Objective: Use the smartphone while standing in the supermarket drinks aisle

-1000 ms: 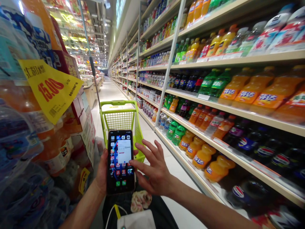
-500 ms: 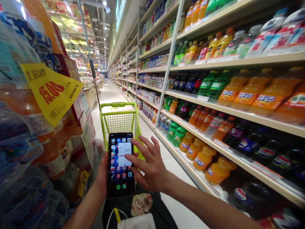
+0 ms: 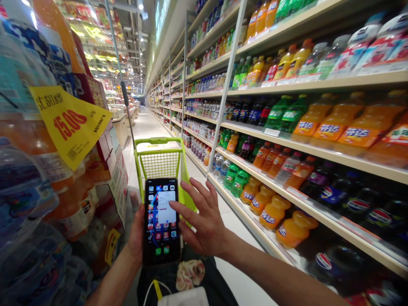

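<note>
A black smartphone stands upright in front of me, its lit screen showing app icons and a white window. My left hand is closed around the phone's left edge. Over the right side of the screen is my right hand, fingers spread, with the index fingertip at the white window; whether it touches the glass I cannot tell. Beyond the phone stands a lime-green shopping cart. Below it, a patterned scrunchie and a white device with a cable lie at my lap.
Long drink shelves run along the right, filled with soda bottles. To the left are stacked bottle packs, cartons and a yellow price sign. A thin pole rises by the cart. The aisle floor stretches ahead.
My right hand has shifted slightly to the right, its index fingertip moving up and right over the white window. My left hand keeps its hold on the phone.
</note>
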Available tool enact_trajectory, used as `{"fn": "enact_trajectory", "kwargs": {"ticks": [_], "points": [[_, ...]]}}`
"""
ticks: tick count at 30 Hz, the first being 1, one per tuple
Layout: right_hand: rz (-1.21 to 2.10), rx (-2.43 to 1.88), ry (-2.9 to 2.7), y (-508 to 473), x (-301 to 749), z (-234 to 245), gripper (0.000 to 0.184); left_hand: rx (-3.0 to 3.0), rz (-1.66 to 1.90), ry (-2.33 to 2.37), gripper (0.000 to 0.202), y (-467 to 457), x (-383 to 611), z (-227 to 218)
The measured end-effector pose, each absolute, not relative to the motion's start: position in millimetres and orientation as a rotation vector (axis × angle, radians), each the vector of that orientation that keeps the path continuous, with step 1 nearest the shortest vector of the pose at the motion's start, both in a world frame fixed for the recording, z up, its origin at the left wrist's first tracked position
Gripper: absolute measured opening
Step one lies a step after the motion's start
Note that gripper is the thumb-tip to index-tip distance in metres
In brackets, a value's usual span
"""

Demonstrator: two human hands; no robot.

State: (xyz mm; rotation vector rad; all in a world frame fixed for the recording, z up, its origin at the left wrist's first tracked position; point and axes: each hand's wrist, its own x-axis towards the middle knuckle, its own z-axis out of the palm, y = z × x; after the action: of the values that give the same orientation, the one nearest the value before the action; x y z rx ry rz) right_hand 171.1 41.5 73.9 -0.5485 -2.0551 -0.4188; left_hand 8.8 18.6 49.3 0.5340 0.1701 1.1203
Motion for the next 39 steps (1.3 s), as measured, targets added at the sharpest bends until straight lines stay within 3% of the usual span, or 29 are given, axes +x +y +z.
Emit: {"fn": "enact_trajectory", "kwargs": {"ticks": [16, 26, 39], "points": [[-0.388, -0.502, -2.021, 42.8, 187.4, 65.2, 0.024, 0.582, 1.077, 0.183, 0.052, 22.7, 3.7, 42.4], [-0.346, -0.414, -2.119, 37.1, 188.5, 50.8, 0.032, 0.547, 1.073, 0.185, 0.051, 23.7, 4.5, 40.4], [-0.367, -0.467, -2.179, 37.3, 186.7, 51.2, 0.028, 0.517, 1.069, 0.255, 0.046, 20.2, 7.7, 47.9]]}}
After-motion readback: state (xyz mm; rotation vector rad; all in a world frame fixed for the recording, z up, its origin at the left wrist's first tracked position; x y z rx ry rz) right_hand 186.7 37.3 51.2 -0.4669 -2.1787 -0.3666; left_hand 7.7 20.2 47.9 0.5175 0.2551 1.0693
